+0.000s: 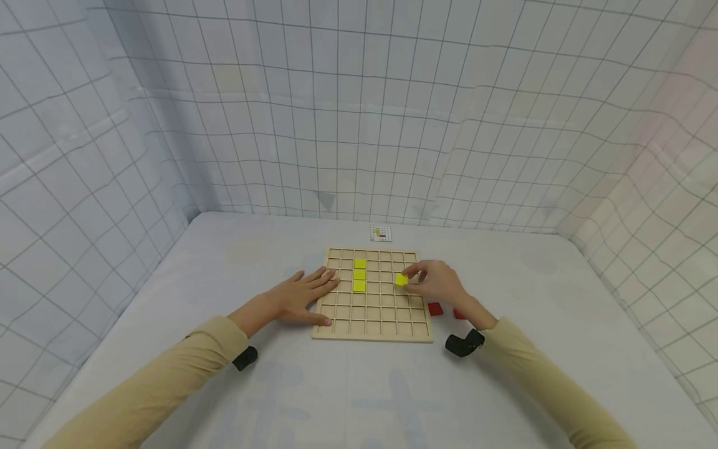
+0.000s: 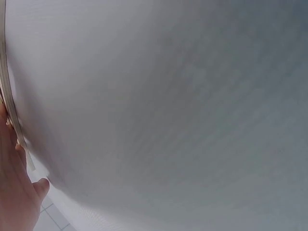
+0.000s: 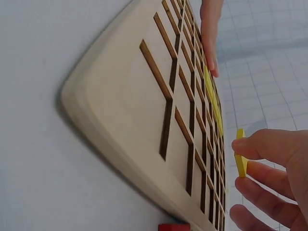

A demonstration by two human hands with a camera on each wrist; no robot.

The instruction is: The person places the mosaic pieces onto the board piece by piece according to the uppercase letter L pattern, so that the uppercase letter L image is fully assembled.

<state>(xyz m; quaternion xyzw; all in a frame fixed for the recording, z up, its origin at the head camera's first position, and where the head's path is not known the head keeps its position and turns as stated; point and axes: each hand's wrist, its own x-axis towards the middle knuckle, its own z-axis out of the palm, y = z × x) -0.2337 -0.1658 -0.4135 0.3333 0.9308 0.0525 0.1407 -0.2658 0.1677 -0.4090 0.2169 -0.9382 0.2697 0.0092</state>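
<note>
- Right hand (image 1: 440, 284): thumb and fingers clamped on thin, square yellow tile (image 1: 401, 279), above right side of pale wooden grid board (image 1: 373, 312).
- Left hand (image 1: 300, 298): fingers apart, on board's left edge.
- Three yellow tiles (image 1: 359, 275) form a column; red tiles (image 1: 435, 308) beside board.

head, centre: card (image 1: 381, 234), print too small to read | left wrist, left edge: board (image 2: 6, 72), left hand (image 2: 17, 192) cut off | right wrist, bottom edge: red tile (image 3: 174, 227) cut off

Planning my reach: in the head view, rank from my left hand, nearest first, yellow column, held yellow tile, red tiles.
1. Yellow column, left half of board
2. Held yellow tile, in the right hand
3. Red tiles, right of the board
</note>
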